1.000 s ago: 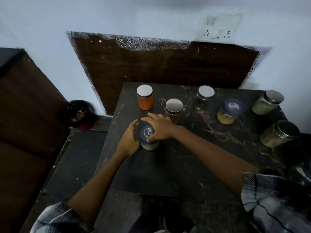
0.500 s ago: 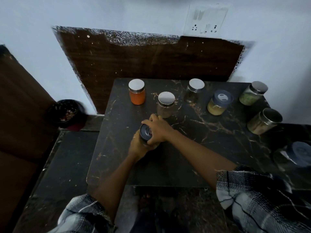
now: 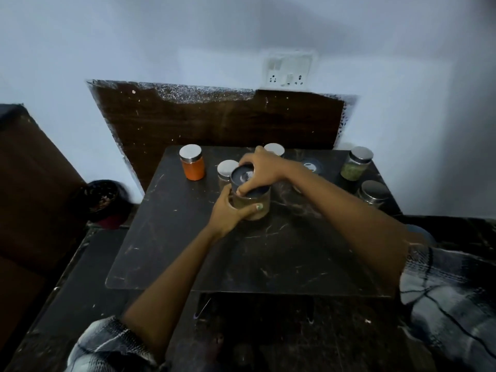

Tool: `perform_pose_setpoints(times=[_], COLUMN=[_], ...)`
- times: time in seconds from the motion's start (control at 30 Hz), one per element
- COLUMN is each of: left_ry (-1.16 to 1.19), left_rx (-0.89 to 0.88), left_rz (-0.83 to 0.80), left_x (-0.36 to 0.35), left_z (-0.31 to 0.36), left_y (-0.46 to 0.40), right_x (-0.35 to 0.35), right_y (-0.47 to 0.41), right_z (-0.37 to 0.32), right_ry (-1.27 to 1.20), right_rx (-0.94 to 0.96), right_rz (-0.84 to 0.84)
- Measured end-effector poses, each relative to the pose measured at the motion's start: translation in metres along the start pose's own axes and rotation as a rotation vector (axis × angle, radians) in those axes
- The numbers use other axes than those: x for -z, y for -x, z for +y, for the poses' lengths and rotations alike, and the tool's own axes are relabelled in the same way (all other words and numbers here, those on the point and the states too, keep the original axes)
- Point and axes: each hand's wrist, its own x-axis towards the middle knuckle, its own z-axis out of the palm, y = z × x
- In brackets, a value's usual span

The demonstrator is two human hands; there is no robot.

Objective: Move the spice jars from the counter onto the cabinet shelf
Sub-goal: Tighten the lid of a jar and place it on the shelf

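Note:
I hold a dark-lidded jar (image 3: 252, 202) of pale spice above the black marble counter (image 3: 241, 253). My left hand (image 3: 228, 210) wraps its glass body from the left. My right hand (image 3: 261, 170) grips the lid from above. Behind it stand an orange jar (image 3: 192, 163) with a silver lid, a silver-lidded jar (image 3: 225, 169) partly hidden by my hands, and another silver lid (image 3: 274, 149) behind my right hand. To the right are a dark-lidded jar (image 3: 311, 166), a green-spice jar (image 3: 355, 165) and a silver-lidded jar (image 3: 374, 191).
A brown panel (image 3: 214, 116) leans on the wall behind the counter, under a white socket plate (image 3: 288, 71). A dark bowl (image 3: 103, 197) sits left of the counter beside brown furniture (image 3: 35, 183). A lower dark surface (image 3: 88, 277) runs along the front.
Both hands have raised the dark-lidded jar off the counter and carried it up and away from me. The view has tilted upward, showing more wall.

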Motion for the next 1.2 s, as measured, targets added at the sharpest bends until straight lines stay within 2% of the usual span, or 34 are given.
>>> perform_pose_setpoints(times=[0.17, 0.27, 0.33, 0.6, 0.77, 0.93, 1.07, 1.2], left_ry=[-0.013, -0.027, -0.032, 0.061, 0.126, 0.248, 0.264, 0.274], left_rx=[-0.062, -0.079, -0.085, -0.139, -0.134, -0.102, -0.109, -0.176], left_rz=[-0.075, -0.172, -0.217, -0.195, -0.228, -0.320, -0.372, -0.286], left_x=[-0.018, -0.017, -0.017, -0.031, -0.040, -0.043, -0.050, -0.058], left_z=[0.052, 0.075, 0.086, 0.114, 0.119, 0.121, 0.127, 0.135], left_y=[-0.004, -0.011, -0.015, -0.024, -0.028, -0.034, -0.039, -0.041], right_x=[0.055, 0.085, 0.100, 0.112, 0.123, 0.137, 0.138, 0.138], right_y=[0.032, 0.047, 0.053, 0.060, 0.071, 0.085, 0.089, 0.090], right_z=[0.014, 0.020, 0.023, 0.023, 0.023, 0.031, 0.037, 0.036], right_ry=[-0.090, -0.250, -0.272, -0.187, -0.156, -0.300, -0.306, -0.202], right_rx=[0.058, 0.117, 0.117, -0.027, -0.120, -0.071, -0.109, -0.190], right_rz=[-0.012, -0.115, -0.135, 0.102, -0.003, -0.113, 0.029, 0.108])
